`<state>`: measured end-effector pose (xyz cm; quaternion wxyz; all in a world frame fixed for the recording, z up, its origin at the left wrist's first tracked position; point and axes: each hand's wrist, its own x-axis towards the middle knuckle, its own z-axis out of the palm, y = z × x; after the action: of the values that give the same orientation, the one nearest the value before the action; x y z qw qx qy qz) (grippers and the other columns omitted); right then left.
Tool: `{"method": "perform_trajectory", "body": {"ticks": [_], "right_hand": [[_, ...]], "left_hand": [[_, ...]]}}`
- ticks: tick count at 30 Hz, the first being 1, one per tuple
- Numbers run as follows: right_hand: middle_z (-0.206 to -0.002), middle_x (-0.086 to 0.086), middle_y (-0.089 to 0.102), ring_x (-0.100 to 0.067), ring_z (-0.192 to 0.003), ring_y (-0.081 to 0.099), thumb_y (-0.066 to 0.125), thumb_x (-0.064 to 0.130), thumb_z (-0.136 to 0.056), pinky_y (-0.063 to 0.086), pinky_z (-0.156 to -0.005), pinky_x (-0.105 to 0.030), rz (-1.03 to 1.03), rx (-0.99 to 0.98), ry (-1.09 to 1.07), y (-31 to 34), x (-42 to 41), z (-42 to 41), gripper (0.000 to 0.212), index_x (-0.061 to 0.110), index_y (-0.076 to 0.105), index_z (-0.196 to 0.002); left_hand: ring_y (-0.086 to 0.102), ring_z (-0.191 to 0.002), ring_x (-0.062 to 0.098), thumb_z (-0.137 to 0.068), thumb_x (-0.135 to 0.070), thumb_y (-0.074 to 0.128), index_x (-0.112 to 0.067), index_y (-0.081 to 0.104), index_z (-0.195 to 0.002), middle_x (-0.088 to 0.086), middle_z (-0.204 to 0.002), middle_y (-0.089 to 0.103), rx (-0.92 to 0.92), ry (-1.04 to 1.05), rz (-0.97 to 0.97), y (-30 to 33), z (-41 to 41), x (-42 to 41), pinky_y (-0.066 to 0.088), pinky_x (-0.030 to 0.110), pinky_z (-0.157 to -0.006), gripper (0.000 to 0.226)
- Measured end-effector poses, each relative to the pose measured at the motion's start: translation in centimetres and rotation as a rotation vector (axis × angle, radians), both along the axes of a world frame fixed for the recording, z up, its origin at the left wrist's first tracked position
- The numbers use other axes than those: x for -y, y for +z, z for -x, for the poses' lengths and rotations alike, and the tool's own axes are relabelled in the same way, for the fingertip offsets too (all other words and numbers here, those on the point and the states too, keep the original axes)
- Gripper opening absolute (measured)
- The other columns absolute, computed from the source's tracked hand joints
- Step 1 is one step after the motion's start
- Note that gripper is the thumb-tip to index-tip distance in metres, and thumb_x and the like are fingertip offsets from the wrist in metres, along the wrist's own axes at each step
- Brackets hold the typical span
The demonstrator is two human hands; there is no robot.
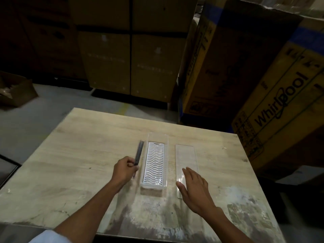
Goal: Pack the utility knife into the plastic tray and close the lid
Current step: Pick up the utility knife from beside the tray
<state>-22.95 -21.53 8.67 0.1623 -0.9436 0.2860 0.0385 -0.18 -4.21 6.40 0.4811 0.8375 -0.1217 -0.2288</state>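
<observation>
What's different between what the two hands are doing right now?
The left hand is curled shut around the near end of the dark utility knife, just left of the plastic tray; the right hand is spread open and holds nothing. The left hand is beside the tray, while the right hand lies over the near end of the clear lid, flat on the table. Both reach forward over the table, one on each side of the tray.

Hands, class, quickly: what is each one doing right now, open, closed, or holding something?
Left hand: closed around the near end of the utility knife.
Right hand: open, fingers spread over the near end of the clear lid, gripping nothing.
</observation>
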Motion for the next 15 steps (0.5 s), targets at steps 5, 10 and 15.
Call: {"method": "perform_trajectory", "body": {"ticks": [5,10,15], "right_hand": [[-0.125,0.004,0.071,-0.012,-0.116,0.064,0.036,0.069,-0.092,0.048,-0.099,-0.034,-0.288,0.285,-0.136,3.7,0.3,-1.8,0.065,0.022,0.066,-0.126],[-0.121,0.007,0.072,-0.010,-0.111,0.069,0.060,0.037,-0.099,0.056,-0.099,-0.039,-0.762,0.557,-0.202,8.7,1.1,-4.5,0.032,0.027,0.062,-0.129],[-0.123,0.018,0.066,-0.010,-0.113,0.069,0.064,0.029,-0.098,0.059,-0.090,-0.029,-0.852,0.629,-0.117,11.7,2.0,-6.2,0.050,0.034,0.045,-0.143]], "left_hand": [[0.062,-0.059,0.013,-0.081,-0.005,0.078,-0.005,0.069,-0.092,0.000,-0.064,0.065,-0.049,-0.087,0.267,5.2,2.3,3.4,0.054,0.031,-0.061,0.013],[0.064,-0.061,0.010,-0.084,-0.003,0.073,-0.015,0.070,-0.106,0.000,-0.063,0.064,-0.059,-0.199,0.422,9.5,5.2,5.5,0.057,0.025,-0.064,0.026],[0.074,-0.072,0.020,-0.090,-0.009,0.068,-0.018,0.071,-0.108,0.003,-0.065,0.071,-0.082,-0.261,0.492,11.6,6.6,6.2,0.059,0.024,-0.066,0.020]]}}
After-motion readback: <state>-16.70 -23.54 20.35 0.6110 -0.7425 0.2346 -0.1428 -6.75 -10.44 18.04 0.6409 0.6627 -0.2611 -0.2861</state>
